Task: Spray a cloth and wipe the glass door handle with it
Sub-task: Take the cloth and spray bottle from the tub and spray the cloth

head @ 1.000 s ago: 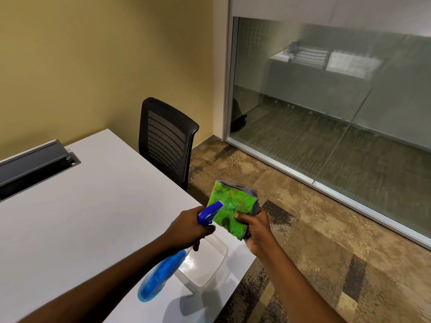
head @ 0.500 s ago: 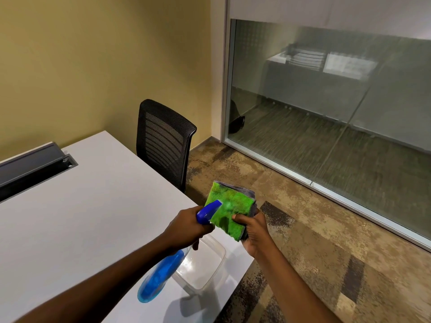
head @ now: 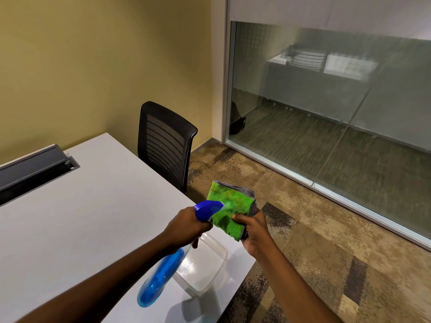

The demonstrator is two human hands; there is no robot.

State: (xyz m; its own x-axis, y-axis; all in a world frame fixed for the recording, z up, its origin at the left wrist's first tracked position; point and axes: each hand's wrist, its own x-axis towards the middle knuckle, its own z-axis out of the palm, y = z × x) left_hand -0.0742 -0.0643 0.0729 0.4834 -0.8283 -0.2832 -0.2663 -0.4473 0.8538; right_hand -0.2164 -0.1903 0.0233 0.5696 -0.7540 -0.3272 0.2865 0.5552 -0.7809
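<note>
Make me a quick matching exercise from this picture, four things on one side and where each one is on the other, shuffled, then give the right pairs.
Things:
1. spray bottle
2. green cloth
3. clear plastic container
4. black mesh chair

Places:
A. on the white table, near its corner
B. in the right hand
C. on the floor at the table's far side
D. in the left hand

Pairs: 1-D, 2-B, 3-A, 4-C

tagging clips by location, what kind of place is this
Most likely an office meeting room: a long white table with a cable tray, a black mesh chair, and a glass partition wall.
</note>
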